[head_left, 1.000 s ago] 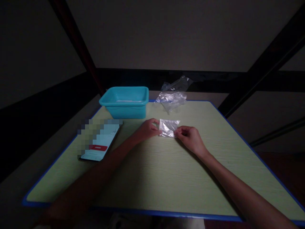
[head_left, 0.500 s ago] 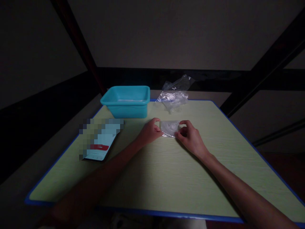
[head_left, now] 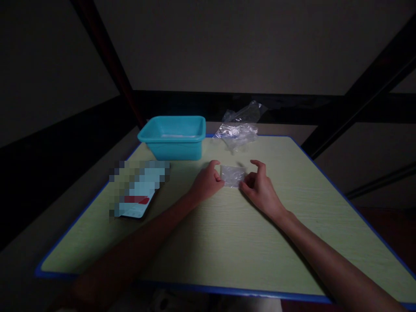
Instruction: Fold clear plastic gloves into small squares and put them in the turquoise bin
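A small rectangle of folded clear plastic bag (head_left: pixel 232 176) lies flat on the table between my hands. My left hand (head_left: pixel 208 181) grips its left edge, with the thumb at the near corner and the index finger bent by the far one. At the right edge, my right hand (head_left: pixel 260 187) has its thumb and curled fingers closed on the near corner. The right index finger is raised and apart from the plastic. Behind it, a crumpled clear plastic bag (head_left: pixel 236 134) rests at the table's far edge.
A turquoise plastic basin (head_left: pixel 177 149) stands at the far left of the pale table (head_left: pixel 247 251), which has a blue rim. Left of my left hand lies a phone (head_left: pixel 139 199) with its screen lit and partly pixelated. A wall rises behind the table.
My right index finger has lifted off the far right corner of the folded plastic. The plastic now looks flatter and more evenly rectangular. My left hand has barely moved.
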